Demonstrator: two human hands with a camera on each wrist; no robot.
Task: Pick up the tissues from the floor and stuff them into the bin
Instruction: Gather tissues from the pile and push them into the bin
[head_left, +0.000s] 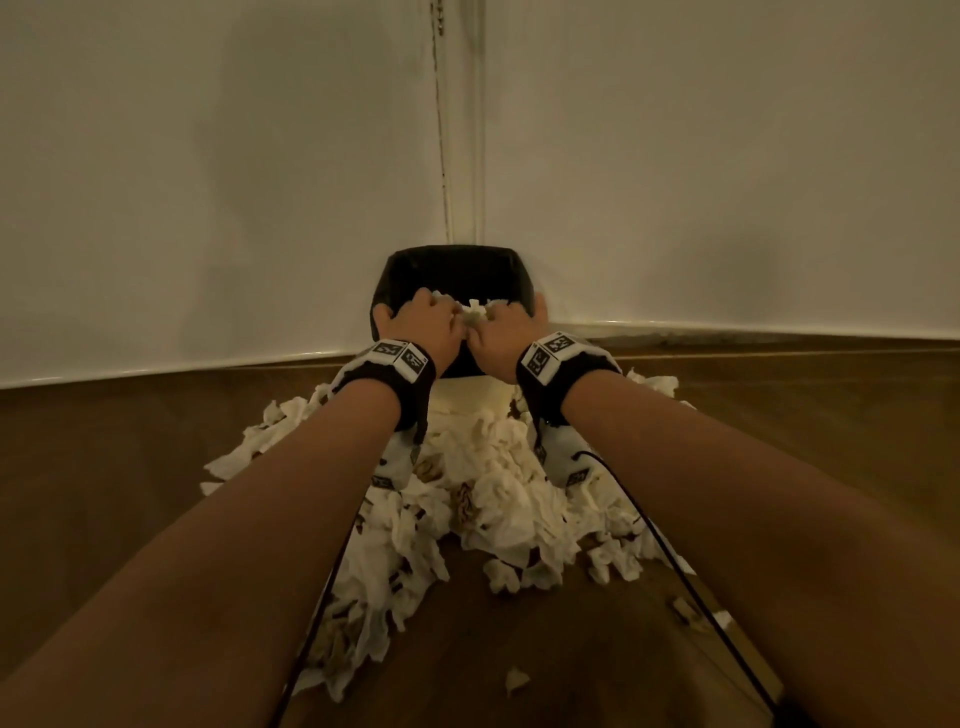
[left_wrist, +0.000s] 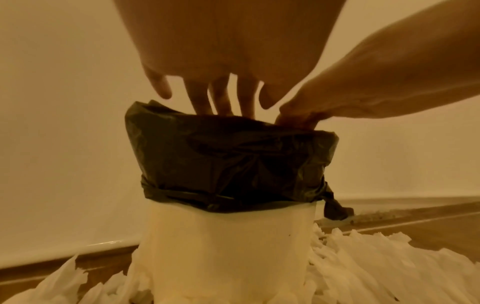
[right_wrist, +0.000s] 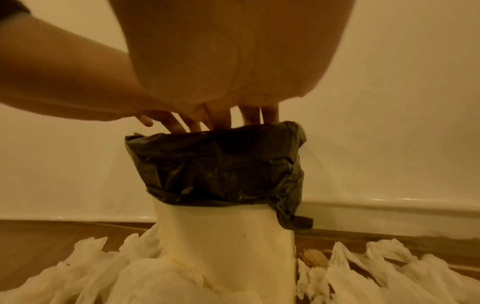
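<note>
White bin (left_wrist: 228, 246), black liner (left_wrist: 228, 160), crumpled white tissues (head_left: 498, 499) heaped around, fingers (left_wrist: 221, 96) pushing straight inside

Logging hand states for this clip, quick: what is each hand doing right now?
Left hand: fingers reach down into the bin; a grip cannot be told.
Right hand: the same, fingertips hidden behind the black liner.

White bin (left_wrist: 228, 246) with black liner (left_wrist: 228, 162) stands upright in corner; crumpled white tissues (head_left: 498, 499) heaped against its base on floor.
</note>
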